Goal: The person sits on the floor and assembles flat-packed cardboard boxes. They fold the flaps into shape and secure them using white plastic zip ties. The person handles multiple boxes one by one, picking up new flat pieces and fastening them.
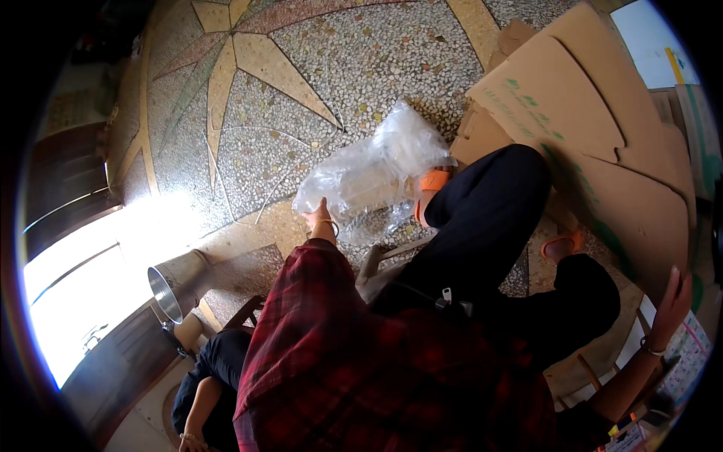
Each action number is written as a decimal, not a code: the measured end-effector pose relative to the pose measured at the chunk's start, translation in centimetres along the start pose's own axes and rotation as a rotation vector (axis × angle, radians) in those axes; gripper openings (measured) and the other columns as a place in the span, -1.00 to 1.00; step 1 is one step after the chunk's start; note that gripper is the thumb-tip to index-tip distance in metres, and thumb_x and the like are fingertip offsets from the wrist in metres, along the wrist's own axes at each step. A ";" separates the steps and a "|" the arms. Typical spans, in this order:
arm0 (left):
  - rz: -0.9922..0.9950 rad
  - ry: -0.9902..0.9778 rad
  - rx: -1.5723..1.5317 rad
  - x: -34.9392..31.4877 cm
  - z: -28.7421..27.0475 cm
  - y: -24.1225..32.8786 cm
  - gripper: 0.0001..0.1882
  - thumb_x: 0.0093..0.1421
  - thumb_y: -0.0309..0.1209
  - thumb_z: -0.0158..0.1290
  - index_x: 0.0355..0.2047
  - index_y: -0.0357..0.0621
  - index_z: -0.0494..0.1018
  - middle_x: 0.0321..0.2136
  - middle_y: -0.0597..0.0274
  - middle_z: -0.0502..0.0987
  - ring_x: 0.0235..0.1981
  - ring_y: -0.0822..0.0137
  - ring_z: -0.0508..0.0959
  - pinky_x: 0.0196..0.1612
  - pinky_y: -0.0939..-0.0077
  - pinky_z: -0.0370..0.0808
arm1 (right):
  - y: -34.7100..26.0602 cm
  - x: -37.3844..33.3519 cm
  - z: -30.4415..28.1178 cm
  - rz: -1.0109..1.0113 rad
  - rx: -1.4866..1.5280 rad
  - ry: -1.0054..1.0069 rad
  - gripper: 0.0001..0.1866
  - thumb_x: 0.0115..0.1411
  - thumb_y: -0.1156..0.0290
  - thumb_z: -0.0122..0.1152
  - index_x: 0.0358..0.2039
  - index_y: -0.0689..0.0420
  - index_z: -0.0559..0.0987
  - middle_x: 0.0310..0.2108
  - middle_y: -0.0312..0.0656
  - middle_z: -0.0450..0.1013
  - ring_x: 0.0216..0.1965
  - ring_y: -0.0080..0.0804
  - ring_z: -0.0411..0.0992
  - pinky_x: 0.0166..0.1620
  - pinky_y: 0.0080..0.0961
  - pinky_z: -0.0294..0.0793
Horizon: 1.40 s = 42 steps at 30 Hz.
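In front of me, a crumpled clear plastic bag (361, 177) lies on the floor by my orange slipper (434, 181). My left hand (319, 214), at the end of a red plaid sleeve, is closed on the bag's near left edge. The fingers are partly hidden by the plastic. Far to the right, my right hand (672, 305) has its fingers stretched out beside the lower edge of a large sheet of brown cardboard (557, 90). Whether it touches the cardboard, I cannot tell. No object shows in that hand.
Thin white strands (280, 181) trail over the speckled floor (376, 53). A metal bucket (181, 285) lies tipped at the left. Another person's arm (200, 410) rests at the lower left. Part of a wooden stool (370, 264) shows beside my leg. Brown cardboard flaps stand at the right.
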State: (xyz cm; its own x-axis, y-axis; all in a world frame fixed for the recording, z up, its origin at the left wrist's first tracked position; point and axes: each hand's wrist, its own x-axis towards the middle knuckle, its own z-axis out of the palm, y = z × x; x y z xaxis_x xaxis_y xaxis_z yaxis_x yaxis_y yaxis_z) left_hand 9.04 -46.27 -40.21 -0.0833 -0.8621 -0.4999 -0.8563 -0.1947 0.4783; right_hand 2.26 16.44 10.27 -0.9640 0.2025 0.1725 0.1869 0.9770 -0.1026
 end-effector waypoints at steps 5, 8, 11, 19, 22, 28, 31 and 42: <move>0.071 -0.144 -0.353 -1.0 -2.0 1.7 -0.07 -0.15 -0.21 0.25 0.15 -0.28 0.00 0.03 -0.07 0.26 0.04 0.05 0.29 0.07 0.38 0.23 | 0.7 -0.3 0.3 0.017 -0.103 0.014 -0.68 0.24 0.26 -0.10 -0.19 0.27 0.42 -0.29 -0.04 0.41 -0.27 -0.24 0.39 -0.19 -0.46 0.31; -0.067 -0.456 -0.660 -1.5 -1.8 2.6 -0.42 0.02 -0.31 0.04 0.04 -0.25 0.16 -0.05 0.00 0.35 0.01 0.12 0.34 0.04 0.26 0.25 | 1.7 0.0 -0.1 0.021 -0.186 -0.013 -0.65 0.22 0.24 -0.06 -0.13 0.26 0.41 -0.21 -0.03 0.43 -0.21 -0.27 0.41 -0.14 -0.48 0.33; -0.263 -0.753 -1.001 -2.1 -0.6 3.1 -0.75 0.10 -0.43 -0.17 -0.19 -0.17 0.31 -0.13 0.02 0.43 -0.03 0.12 0.39 0.00 0.09 0.31 | 3.2 0.3 0.2 -0.012 -0.181 0.025 -0.64 0.23 0.23 -0.08 -0.14 0.26 0.42 -0.22 -0.02 0.42 -0.23 -0.25 0.40 -0.16 -0.47 0.32; -0.309 -0.658 -0.254 -6.4 5.7 -0.6 -0.74 0.07 -0.45 -0.09 -0.20 -0.20 0.30 -0.27 0.01 0.43 -0.27 0.03 0.48 -0.36 0.04 0.46 | 2.5 0.5 0.1 0.183 -0.112 0.006 -0.61 0.22 0.24 -0.07 -0.09 0.29 0.39 -0.16 0.00 0.41 -0.16 -0.25 0.38 -0.11 -0.47 0.31; 0.068 -0.206 0.156 -6.2 6.0 -0.4 -0.44 -0.07 -0.36 0.12 -0.04 -0.19 0.20 -0.14 -0.03 0.34 -0.14 0.04 0.39 -0.14 0.17 0.38 | 0.1 0.3 0.6 0.145 -0.081 0.025 -0.61 0.22 0.24 -0.07 -0.08 0.28 0.39 -0.16 0.00 0.41 -0.16 -0.29 0.39 -0.12 -0.48 0.31; 0.152 -0.093 -0.299 -0.6 4.2 0.0 -0.12 -0.18 -0.30 0.23 0.10 -0.35 0.02 -0.02 -0.09 0.28 -0.05 0.16 0.34 0.01 0.41 0.26 | 1.2 0.8 0.7 0.181 -0.132 0.004 -0.64 0.23 0.22 -0.07 -0.16 0.26 0.43 -0.26 -0.05 0.44 -0.26 -0.34 0.40 -0.19 -0.50 0.33; 0.108 -0.402 -0.380 -1.6 4.7 3.0 -0.18 -0.11 -0.32 0.19 0.09 -0.37 0.02 -0.22 0.02 0.44 -0.19 0.23 0.43 -0.07 0.54 0.30 | 1.1 0.5 -0.1 0.214 -0.140 0.027 -0.65 0.23 0.21 -0.08 -0.19 0.26 0.43 -0.29 -0.06 0.44 -0.30 -0.36 0.39 -0.22 -0.51 0.34; -0.277 -1.101 -0.786 -5.9 5.2 5.9 -0.77 0.02 -0.59 -0.11 -0.26 -0.20 0.39 -0.32 0.12 0.46 -0.20 0.17 0.45 -0.12 0.17 0.43 | 1.1 0.7 0.3 0.199 -0.075 0.071 -0.65 0.22 0.19 -0.06 -0.22 0.25 0.44 -0.33 -0.09 0.46 -0.33 -0.39 0.40 -0.27 -0.51 0.35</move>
State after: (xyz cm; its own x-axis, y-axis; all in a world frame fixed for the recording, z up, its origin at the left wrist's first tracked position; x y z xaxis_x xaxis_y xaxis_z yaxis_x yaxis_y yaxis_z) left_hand 1.82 -39.88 -38.19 -0.6302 -0.0132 -0.7763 -0.4315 -0.8253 0.3643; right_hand 1.73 17.62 9.94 -0.8916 0.3932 0.2245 0.3879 0.9191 -0.0690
